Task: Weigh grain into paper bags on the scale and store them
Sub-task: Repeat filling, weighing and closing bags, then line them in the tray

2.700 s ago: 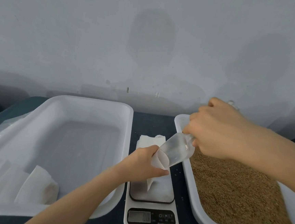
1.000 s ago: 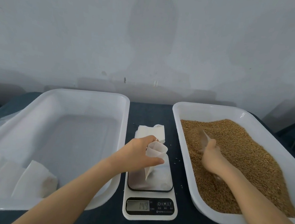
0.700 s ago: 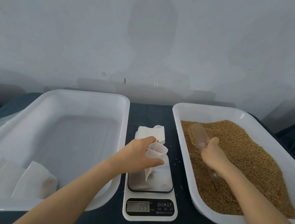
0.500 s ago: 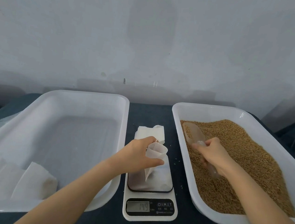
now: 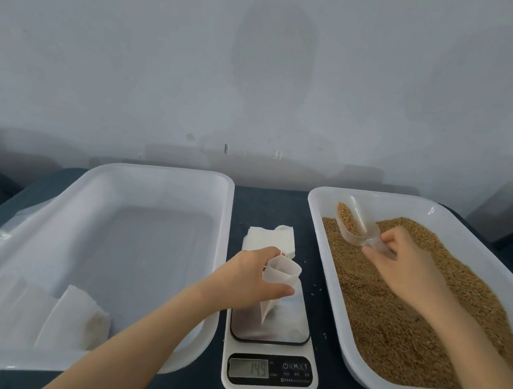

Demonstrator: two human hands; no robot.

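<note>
My left hand (image 5: 252, 279) grips a white paper bag (image 5: 279, 277) by its open mouth, standing it on the steel plate of the scale (image 5: 270, 344). The display reads 149. My right hand (image 5: 404, 266) holds the handle of a clear plastic scoop (image 5: 356, 224) with a little brown grain in it, lifted just above the grain (image 5: 409, 316) at the far left of the right tray (image 5: 315, 218). The scoop is apart from the bag.
A white tray (image 5: 145, 172) on the left holds filled paper bags (image 5: 73, 321) in its near corner. A stack of flat paper bags (image 5: 269, 240) lies behind the scale. A few loose grains dot the dark tabletop (image 5: 266, 204). A wall stands close behind.
My right hand went from pouring at the bag to the grain tray, dug the scoop in and has lifted it out with some grain. My left hand kept its grip on the bag.
</note>
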